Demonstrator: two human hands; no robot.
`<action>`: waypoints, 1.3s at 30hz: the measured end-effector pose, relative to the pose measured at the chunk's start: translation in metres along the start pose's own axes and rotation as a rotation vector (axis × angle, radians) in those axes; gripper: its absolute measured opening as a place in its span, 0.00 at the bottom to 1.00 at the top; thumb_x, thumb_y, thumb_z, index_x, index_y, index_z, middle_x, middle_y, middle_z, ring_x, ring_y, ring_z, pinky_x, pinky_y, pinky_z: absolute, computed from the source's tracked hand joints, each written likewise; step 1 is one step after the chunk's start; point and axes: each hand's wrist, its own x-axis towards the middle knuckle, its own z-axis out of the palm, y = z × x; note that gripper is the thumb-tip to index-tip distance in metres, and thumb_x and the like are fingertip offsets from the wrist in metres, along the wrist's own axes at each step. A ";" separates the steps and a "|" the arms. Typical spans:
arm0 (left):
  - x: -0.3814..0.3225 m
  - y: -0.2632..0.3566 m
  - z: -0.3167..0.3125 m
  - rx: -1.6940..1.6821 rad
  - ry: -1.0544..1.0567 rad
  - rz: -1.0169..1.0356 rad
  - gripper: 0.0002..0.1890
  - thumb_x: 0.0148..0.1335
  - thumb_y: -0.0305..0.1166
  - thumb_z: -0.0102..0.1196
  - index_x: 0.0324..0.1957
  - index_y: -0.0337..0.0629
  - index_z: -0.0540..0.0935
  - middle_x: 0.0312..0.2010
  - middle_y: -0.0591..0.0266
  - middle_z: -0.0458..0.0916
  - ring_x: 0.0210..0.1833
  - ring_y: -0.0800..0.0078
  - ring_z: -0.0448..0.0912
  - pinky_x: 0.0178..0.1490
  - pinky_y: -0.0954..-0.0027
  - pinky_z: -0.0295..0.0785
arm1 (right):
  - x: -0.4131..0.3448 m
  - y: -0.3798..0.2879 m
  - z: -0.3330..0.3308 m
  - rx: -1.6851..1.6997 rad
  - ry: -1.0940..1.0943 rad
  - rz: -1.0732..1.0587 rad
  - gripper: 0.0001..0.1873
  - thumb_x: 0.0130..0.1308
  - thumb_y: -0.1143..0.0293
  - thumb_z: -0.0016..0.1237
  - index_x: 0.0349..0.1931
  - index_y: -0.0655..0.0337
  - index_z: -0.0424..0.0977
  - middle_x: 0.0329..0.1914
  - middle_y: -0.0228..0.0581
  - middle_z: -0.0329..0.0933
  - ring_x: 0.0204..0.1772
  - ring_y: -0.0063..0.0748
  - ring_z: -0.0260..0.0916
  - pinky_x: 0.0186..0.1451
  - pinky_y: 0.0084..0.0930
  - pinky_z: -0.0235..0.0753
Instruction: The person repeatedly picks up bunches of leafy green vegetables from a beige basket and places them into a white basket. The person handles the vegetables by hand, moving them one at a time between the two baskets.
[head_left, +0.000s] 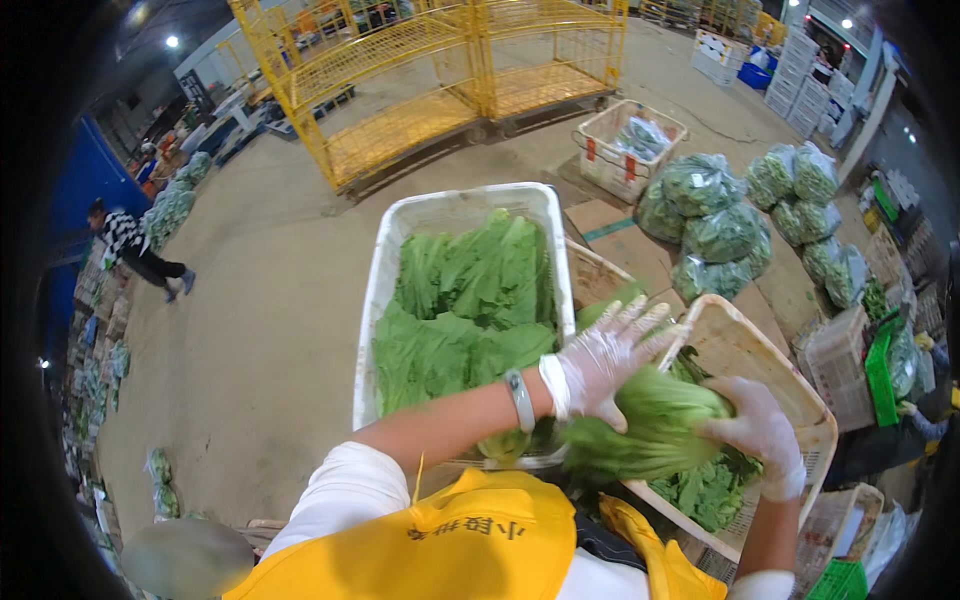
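My right hand (759, 429), in a thin translucent glove, grips a leafy green vegetable head (652, 427) by its pale base, leaves pointing left. My left hand (619, 352), also gloved, reaches across to the right with fingers spread, just above those leaves; whether it touches them is hard to tell. Below my right hand, a worn, pale plastic crate (787, 382) has loose leaves (709, 487) in its bottom. Under and beyond my left forearm stands a white plastic crate (465, 196) with leafy heads (472, 300) laid in rows.
Yellow wire cage trolleys (450, 97) stand ahead. Bagged greens (712, 217) are piled at the right near flattened cardboard (622, 232) and a crate (630, 154) holding plastic-wrapped items. A person (135, 247) walks at the far left. Part of another person (930, 420) shows at the right rim.
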 end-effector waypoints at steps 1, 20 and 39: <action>0.009 -0.009 0.005 -0.008 -0.079 -0.008 0.66 0.29 0.51 0.75 0.70 0.39 0.50 0.67 0.41 0.56 0.69 0.42 0.56 0.71 0.52 0.51 | 0.014 -0.012 -0.010 -0.026 -0.088 -0.161 0.23 0.49 0.59 0.58 0.44 0.61 0.78 0.36 0.51 0.78 0.39 0.48 0.77 0.47 0.33 0.75; -0.136 -0.165 -0.031 -1.826 0.260 -0.451 0.40 0.43 0.26 0.72 0.61 0.37 0.70 0.56 0.61 0.76 0.58 0.70 0.72 0.63 0.67 0.65 | 0.023 0.090 0.041 -0.437 -0.030 0.423 0.28 0.56 0.60 0.59 0.57 0.60 0.71 0.55 0.53 0.73 0.58 0.49 0.71 0.57 0.39 0.70; -0.206 -0.490 0.082 -0.157 0.111 -1.494 0.52 0.45 0.64 0.63 0.62 0.30 0.66 0.58 0.37 0.71 0.61 0.47 0.70 0.63 0.59 0.66 | -0.134 0.027 0.239 0.712 -0.090 1.215 0.24 0.61 0.61 0.54 0.54 0.66 0.72 0.46 0.41 0.80 0.46 0.31 0.77 0.43 0.28 0.77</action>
